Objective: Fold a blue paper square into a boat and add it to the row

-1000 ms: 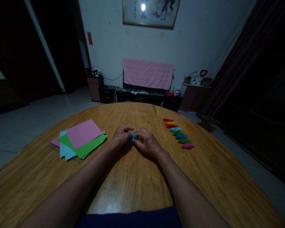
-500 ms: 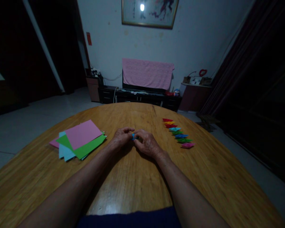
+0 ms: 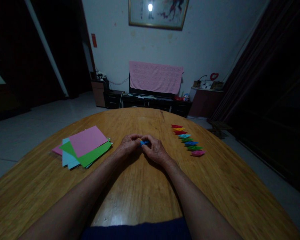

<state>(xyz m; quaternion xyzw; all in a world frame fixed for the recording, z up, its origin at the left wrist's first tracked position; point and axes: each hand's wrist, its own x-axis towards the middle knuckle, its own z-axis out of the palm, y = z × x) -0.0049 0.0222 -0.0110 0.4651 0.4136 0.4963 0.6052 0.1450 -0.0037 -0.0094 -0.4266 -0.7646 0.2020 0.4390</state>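
Note:
Both of my hands meet at the middle of the round wooden table (image 3: 140, 200), pinching a small folded piece of blue paper (image 3: 144, 142). My left hand (image 3: 128, 144) curls its fingers around the paper's left side. Closed on the right side is my right hand (image 3: 155, 150), thumb and fingertips pressed to the fold. Most of the blue paper is hidden between the fingers.
A stack of coloured sheets (image 3: 83, 146), pink on top over green and light blue, lies on the table to the left. A row of several small folded paper boats (image 3: 187, 140) in mixed colours runs along the right. Beyond the table stands a cabinet with a pink cloth (image 3: 155, 77).
The hands stay in place while the fingers work the blue paper. It has turned slightly and now shows as a flatter strip between the fingertips.

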